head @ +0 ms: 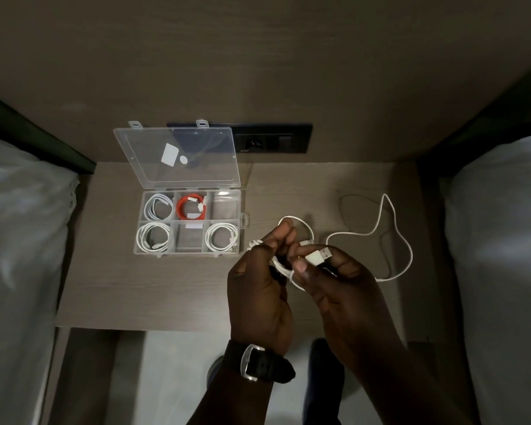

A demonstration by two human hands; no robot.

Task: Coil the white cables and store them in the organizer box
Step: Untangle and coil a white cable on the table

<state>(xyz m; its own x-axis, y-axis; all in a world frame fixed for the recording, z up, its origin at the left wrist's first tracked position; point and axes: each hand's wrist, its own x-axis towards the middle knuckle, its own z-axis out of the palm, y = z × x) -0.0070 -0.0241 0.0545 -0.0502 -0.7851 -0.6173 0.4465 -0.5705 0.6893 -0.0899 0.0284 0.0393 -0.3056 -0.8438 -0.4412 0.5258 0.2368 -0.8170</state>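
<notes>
White cable (393, 240) part-coiled at frame centre: loops pinched by left hand (258, 289), plug pinched by right hand (334, 280). Loose tail at right judged likely to snag; loops could spring open before box (242, 222) is reached.

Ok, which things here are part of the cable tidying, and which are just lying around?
Part of the job:
- white cable, being coiled by left hand and right hand
- organizer box, lid open
- three coiled white cables inside

Just there:
- red cable, already stored
- wall socket
- pillows
</notes>
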